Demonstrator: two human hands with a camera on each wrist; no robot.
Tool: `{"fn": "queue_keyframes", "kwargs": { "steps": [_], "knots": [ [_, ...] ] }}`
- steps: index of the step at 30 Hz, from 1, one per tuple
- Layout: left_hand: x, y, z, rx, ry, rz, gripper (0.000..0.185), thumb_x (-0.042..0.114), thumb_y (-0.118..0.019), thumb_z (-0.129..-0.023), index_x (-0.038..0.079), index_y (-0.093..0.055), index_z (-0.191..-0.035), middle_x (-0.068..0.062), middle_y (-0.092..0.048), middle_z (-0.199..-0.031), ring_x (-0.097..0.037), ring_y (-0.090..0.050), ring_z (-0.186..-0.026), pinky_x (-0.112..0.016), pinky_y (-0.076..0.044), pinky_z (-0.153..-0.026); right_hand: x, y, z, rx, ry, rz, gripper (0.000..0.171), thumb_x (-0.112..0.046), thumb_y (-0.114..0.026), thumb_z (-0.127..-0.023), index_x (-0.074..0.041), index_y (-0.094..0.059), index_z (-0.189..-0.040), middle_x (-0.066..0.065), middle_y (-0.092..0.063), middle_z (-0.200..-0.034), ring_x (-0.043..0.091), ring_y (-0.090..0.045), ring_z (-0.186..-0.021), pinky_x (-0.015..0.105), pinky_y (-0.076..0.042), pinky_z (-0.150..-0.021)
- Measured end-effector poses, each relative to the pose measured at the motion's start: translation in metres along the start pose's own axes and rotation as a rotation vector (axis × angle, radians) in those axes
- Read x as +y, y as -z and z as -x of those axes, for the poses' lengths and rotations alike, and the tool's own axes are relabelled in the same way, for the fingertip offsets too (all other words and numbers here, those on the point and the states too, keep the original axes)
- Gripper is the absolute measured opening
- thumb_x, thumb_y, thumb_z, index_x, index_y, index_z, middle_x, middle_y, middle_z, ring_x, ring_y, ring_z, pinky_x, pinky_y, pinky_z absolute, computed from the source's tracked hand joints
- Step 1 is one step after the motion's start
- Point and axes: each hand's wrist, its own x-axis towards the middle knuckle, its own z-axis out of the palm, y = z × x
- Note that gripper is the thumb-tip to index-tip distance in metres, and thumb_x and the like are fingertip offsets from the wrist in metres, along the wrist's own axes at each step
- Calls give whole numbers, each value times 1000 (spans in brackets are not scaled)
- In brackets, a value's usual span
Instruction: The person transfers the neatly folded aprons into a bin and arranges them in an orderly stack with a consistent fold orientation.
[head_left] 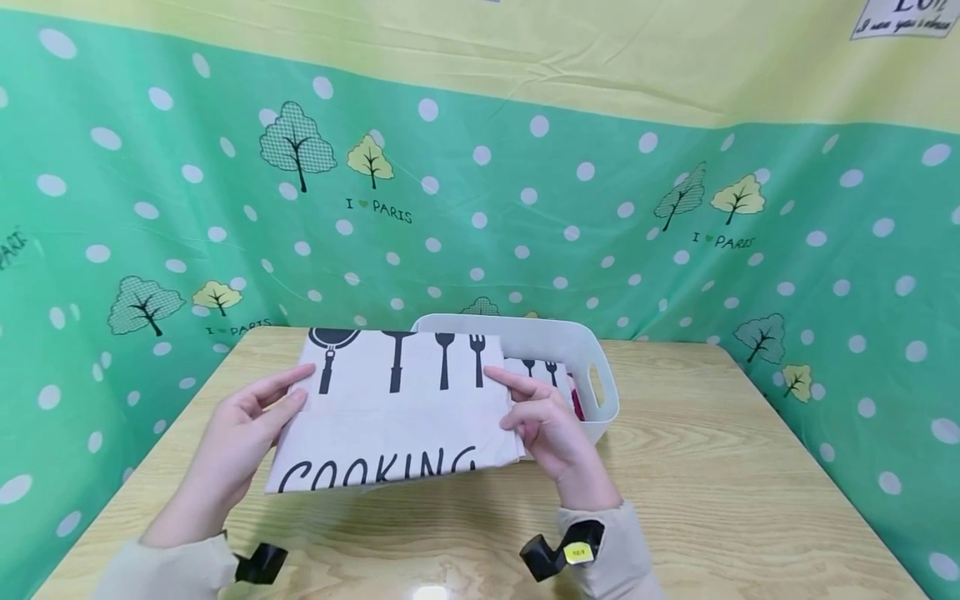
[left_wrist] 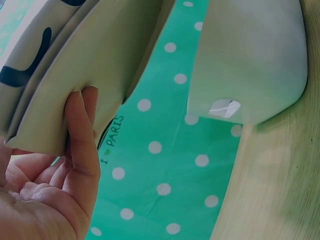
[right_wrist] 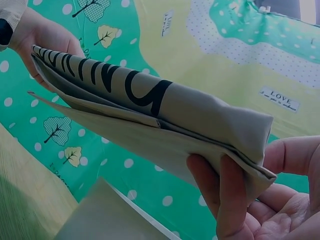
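A white folded cloth [head_left: 397,421], printed with black kitchen utensils and the word COOKING, is held up between both hands over the table. My left hand [head_left: 234,437] grips its left edge, with the thumb on top and fingers [left_wrist: 80,125] against the underside. At the opposite edge my right hand [head_left: 553,429] pinches it, fingers [right_wrist: 232,195] underneath. In the right wrist view several stacked layers show along the near side of the cloth. Behind it stands a white plastic bin [head_left: 609,400], partly hidden, with another utensil-printed cloth [head_left: 561,385] inside.
Something dark red [head_left: 576,398] shows inside the bin by its right wall. The wood-grain table [head_left: 720,483] extends to both sides. A green and yellow printed curtain [head_left: 480,183] hangs behind it and along the sides.
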Motion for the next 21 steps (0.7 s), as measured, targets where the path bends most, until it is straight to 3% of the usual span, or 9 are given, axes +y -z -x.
{"fn": "queue_keyframes", "kwargs": {
  "steps": [7, 14, 21],
  "knots": [
    [0, -2, -2, 0, 10, -7, 46, 27, -62, -99, 13, -55, -142, 27, -57, -120, 1, -68, -90, -21, -58, -70, 2, 3, 1, 19, -4, 17, 74, 18, -51, -70, -2, -54, -140, -3, -70, -105, 4, -61, -69, 14, -43, -49],
    [5, -6, -1, -13, 24, -13, 51, 28, -61, -99, 8, -50, -145, 31, -61, -112, 1, -68, -89, -21, -58, -70, 3, 6, 3, 13, -6, 33, 72, 17, -52, -71, -2, -53, -141, -2, -70, -105, 5, -64, -73, 15, -50, -54],
    [6, -9, -1, -7, 49, -123, 54, 28, -55, -102, 6, -41, -149, 27, -59, -119, 7, -63, -95, -18, -56, -76, -2, 8, 5, 11, -6, 83, 66, 12, -55, -77, -1, -51, -142, -5, -68, -91, 2, -60, -60, 15, -51, -56]
  ]
}}
